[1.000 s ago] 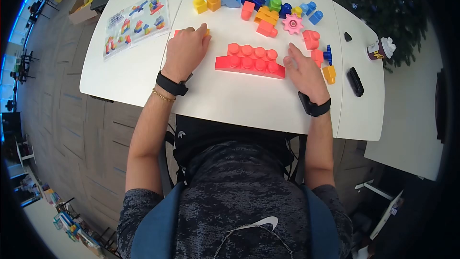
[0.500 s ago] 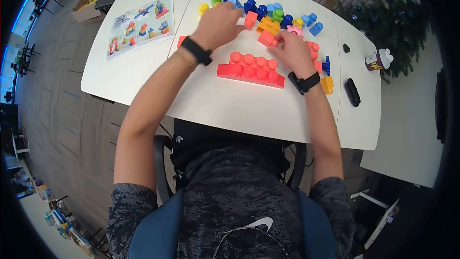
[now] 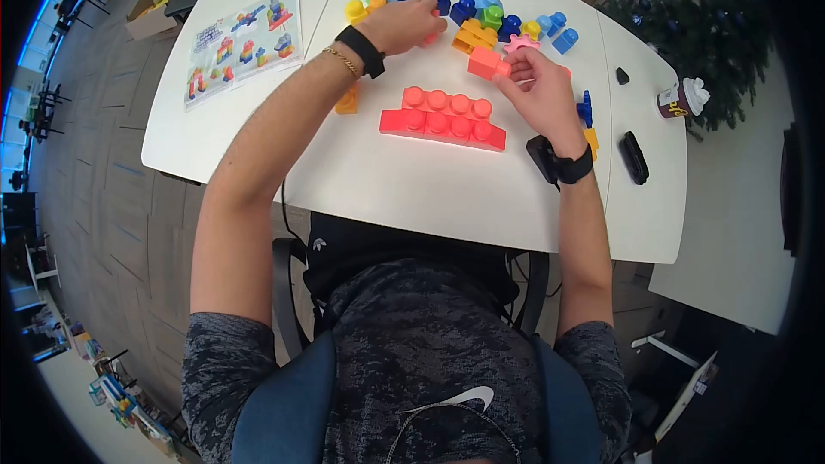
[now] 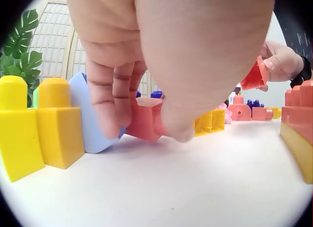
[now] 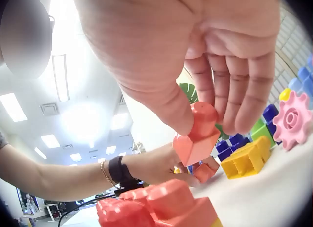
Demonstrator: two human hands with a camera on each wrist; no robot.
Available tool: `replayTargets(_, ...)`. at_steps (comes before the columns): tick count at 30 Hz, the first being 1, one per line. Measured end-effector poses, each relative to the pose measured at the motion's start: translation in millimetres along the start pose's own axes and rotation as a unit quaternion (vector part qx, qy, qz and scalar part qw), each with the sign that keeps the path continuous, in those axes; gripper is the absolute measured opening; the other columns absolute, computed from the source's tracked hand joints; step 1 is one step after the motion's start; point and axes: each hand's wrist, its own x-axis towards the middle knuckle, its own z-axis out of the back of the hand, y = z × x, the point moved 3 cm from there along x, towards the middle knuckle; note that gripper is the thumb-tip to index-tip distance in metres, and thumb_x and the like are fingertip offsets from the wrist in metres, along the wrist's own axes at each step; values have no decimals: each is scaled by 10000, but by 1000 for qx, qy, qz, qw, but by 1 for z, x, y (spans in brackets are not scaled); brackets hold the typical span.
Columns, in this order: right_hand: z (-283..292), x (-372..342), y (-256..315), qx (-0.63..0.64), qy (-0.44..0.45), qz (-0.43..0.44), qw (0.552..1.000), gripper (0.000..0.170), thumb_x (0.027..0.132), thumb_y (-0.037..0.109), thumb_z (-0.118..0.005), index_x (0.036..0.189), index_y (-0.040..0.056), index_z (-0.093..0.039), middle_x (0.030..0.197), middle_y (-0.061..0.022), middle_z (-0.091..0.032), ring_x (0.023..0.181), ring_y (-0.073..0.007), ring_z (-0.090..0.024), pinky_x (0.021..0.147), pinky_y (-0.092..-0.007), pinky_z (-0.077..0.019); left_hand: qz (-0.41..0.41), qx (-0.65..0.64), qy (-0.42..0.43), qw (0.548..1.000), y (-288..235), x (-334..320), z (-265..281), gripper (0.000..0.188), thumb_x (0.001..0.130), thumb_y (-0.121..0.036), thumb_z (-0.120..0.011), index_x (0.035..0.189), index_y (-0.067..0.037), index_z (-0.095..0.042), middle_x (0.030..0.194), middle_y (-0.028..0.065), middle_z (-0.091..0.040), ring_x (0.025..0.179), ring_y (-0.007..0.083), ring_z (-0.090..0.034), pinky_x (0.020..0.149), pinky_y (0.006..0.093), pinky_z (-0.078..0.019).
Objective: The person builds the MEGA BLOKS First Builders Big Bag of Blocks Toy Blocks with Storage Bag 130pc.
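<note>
My left hand [image 3: 402,27] reaches to the back row and pinches a coral building block [image 4: 145,120] between thumb and fingers, low at the tabletop. In the head view the hand covers most of that block. My right hand [image 3: 543,93] grips a second coral block [image 3: 486,63] by its stud end, and the left wrist view shows it raised above the table. Nearer me lies a stepped stack of coral blocks [image 3: 442,127], two layers with studs up. An orange block [image 3: 346,102] sits beside my left forearm.
Blue, green, yellow and orange blocks line the back, with a pink gear [image 3: 519,44] and a yellow-orange block [image 3: 474,35] among them. A picture sheet [image 3: 245,45] lies left. A black case [image 3: 633,157] and a topped cup [image 3: 683,98] stand right.
My left hand has gone from the table's left side to the back row and taken hold of a coral block. My right hand has moved inward and picked up another.
</note>
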Motion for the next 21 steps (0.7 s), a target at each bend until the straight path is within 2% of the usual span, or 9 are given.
replayTargets(4,12,-6,26,71,-17,50,996,298,942,153,-823,1175,-4,-725,1030,-61,-748,937,-139,-729,768,-271,-602,45,-57,-74,995,4,-30,20,239,1040,-210,-683,1255,-106,-678,1183,143,-690,1080,358,-712,912,439,-593)
replayTargets(6,16,-9,35,80,-23,74,994,294,951,144,-812,1193,0,-730,1046,-67,-743,953,-141,-728,766,-269,-598,129,-141,-128,973,4,-50,49,268,1087,-282,-646,1259,-77,-662,1073,167,-745,1009,368,-734,891,436,-597)
replayTargets(7,16,-12,40,70,-11,95,993,297,952,135,-804,1206,-3,-733,1059,-77,-737,951,-149,-729,765,-274,-596,130,-209,-168,955,3,-62,58,316,1115,-324,-611,1285,-60,-648,980,187,-772,912,373,-748,843,427,-600)
replayTargets(10,12,-15,54,67,12,128,990,312,950,122,-794,1227,-12,-737,1072,-95,-728,941,-172,-729,766,-284,-594,196,-296,-163,920,-21,-97,79,308,1119,-303,-611,1292,-52,-652,982,188,-782,835,334,-764,767,399,-607)
replayTargets(11,9,-15,58,72,26,138,987,323,946,118,-792,1234,-17,-738,1071,-105,-726,932,-186,-728,768,-289,-593,171,-302,-181,920,-30,-106,83,270,1122,-260,-610,1263,-39,-673,963,177,-783,774,269,-766,724,367,-616)
replayTargets(14,-1,-13,63,51,45,148,987,335,939,121,-796,1234,-25,-734,1076,-120,-718,922,-222,-721,766,-314,-593,103,-295,-211,926,-59,-117,91,243,1108,-227,-633,1228,-23,-686,953,169,-786,783,271,-782,741,355,-637)
replayTargets(16,-3,-13,68,30,54,149,987,328,942,125,-795,1230,-21,-736,1076,-124,-713,926,-239,-714,775,-326,-591,117,-346,-212,907,-69,-114,79,245,1072,-220,-685,1207,-16,-704,967,175,-784,820,330,-785,783,361,-644)
replayTargets(18,-4,-14,73,8,62,152,986,320,946,129,-794,1225,-17,-739,1076,-129,-709,931,-257,-707,783,-338,-589,140,-352,-194,905,-76,-110,72,244,1025,-224,-711,1133,-5,-720,918,219,-761,852,422,-734,766,458,-577)
replayTargets(21,-8,-14,75,-9,66,137,988,296,936,117,-793,1203,-1,-747,1077,-135,-701,955,-292,-701,814,-369,-583,152,-370,-196,895,-87,-111,63,252,1015,-202,-736,1164,1,-737,982,196,-785,867,368,-770,802,408,-617)
